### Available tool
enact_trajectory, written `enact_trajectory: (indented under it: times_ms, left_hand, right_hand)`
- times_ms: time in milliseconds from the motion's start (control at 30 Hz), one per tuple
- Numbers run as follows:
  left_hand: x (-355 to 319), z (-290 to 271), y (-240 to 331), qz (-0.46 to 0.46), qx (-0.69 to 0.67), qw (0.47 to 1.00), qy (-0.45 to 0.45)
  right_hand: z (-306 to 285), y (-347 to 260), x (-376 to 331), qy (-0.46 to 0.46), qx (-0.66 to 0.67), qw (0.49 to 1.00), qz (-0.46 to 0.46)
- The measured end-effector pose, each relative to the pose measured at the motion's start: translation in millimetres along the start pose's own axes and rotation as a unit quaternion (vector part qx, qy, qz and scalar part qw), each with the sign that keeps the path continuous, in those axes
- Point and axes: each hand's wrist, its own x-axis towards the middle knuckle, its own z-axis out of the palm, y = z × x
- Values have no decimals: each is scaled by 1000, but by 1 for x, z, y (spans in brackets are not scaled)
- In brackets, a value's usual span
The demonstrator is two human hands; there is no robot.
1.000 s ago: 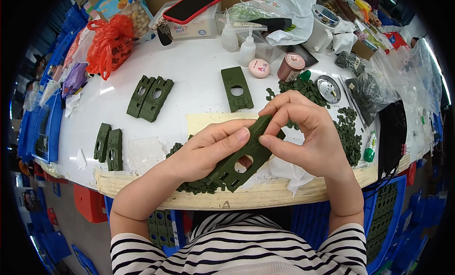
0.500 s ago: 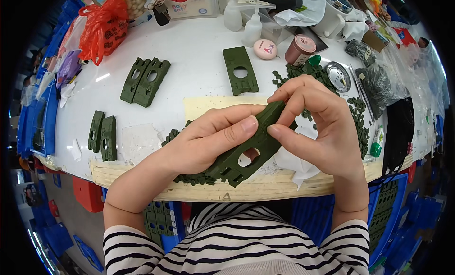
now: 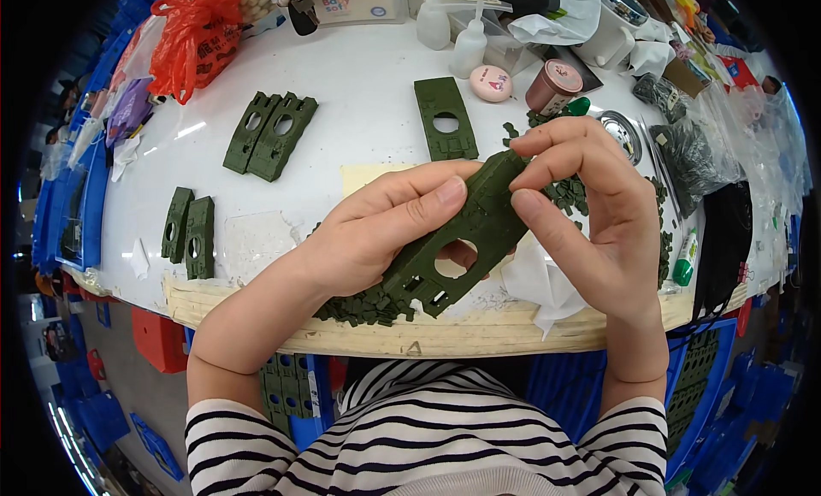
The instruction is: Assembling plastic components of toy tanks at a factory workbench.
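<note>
Over the wooden edge of the desk [image 3: 479, 340], small green pieces [image 3: 363, 308] are heaped. Above them, a green plastic part [image 3: 492, 197] is grasped by the left hand [image 3: 376, 227]; at its far end the right hand [image 3: 594, 197] is held curled, though whether anything is pinched cannot be told. Beyond, a single similar part [image 3: 438, 98] is laid flat, backed by white bottles [image 3: 469, 53].

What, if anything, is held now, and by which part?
The left hand holds a holed green part by its left long side, thumb on top; the right hand is at its far end, its grip unclear.
</note>
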Motion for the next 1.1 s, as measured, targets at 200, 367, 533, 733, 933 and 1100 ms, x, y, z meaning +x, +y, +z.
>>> enact_trajectory:
  times_ms: [200, 367, 533, 733, 933, 1100]
  left_hand:
    - [0, -1, 3, 1, 5, 1000, -26]
    - [0, -1, 0, 11, 11, 999, -39]
    - [1, -1, -1, 23, 14, 999, -44]
    - [0, 1, -1, 31, 12, 999, -40]
    - [0, 1, -2, 46, 13, 999, -19]
    - [9, -13, 6, 133, 1, 990, 56]
  right_hand:
    - [7, -3, -3, 24, -61, 998, 9]
    - [8, -1, -3, 28, -83, 996, -4]
    - [9, -3, -3, 35, -102, 994, -13]
    - [9, -4, -3, 34, -117, 992, -23]
    - [9, -3, -2, 42, -81, 995, -42]
    - [11, -5, -6, 48, -59, 996, -42]
